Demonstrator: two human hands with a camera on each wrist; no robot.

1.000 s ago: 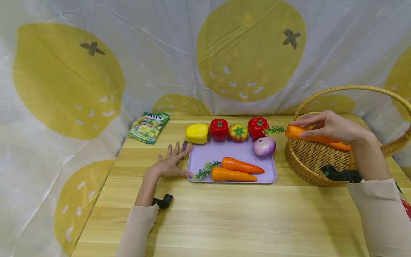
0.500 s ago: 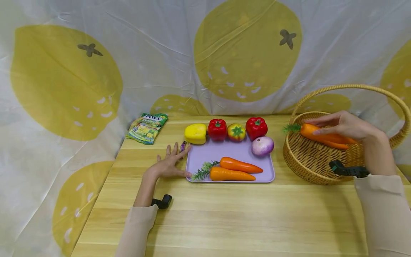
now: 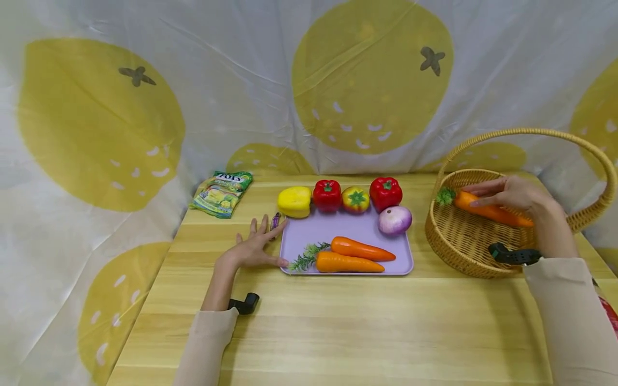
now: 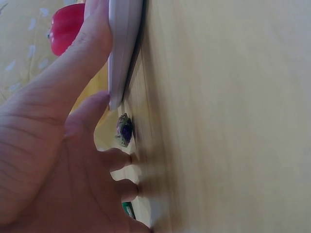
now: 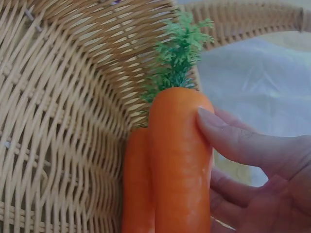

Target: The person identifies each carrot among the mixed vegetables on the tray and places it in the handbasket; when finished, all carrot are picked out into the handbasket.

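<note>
Inside the wicker basket (image 3: pixel 444 244), my right hand (image 3: pixel 519 194) pinches a carrot (image 3: pixel 490 210) between thumb and fingers, its green top toward the left rim. In the right wrist view a second carrot (image 5: pixel 137 179) lies right beside the held carrot (image 5: pixel 181 165). My left hand (image 3: pixel 253 249) is spread at the left edge of the lilac tray (image 3: pixel 309 230), thumb and forefinger touching its rim. Two carrots lie at the tray's front, an upper carrot (image 3: pixel 362 249) and a lower carrot (image 3: pixel 350 262). A purple onion (image 3: pixel 395 220) sits at the tray's right side.
Along the tray's back edge stand a yellow pepper (image 3: pixel 294 201), a red pepper (image 3: pixel 326 195), a yellow-red fruit or vegetable (image 3: pixel 355 199) and another red pepper (image 3: pixel 386 193). A green snack bag (image 3: pixel 222 194) lies back left. A small purple-wrapped item (image 3: pixel 275 221) is near my left fingers. The basket handle (image 3: pixel 531 131) arches overhead.
My right hand has carried the carrot to the right and down into the basket, beside the other carrot. The left hand has stayed at the tray.
</note>
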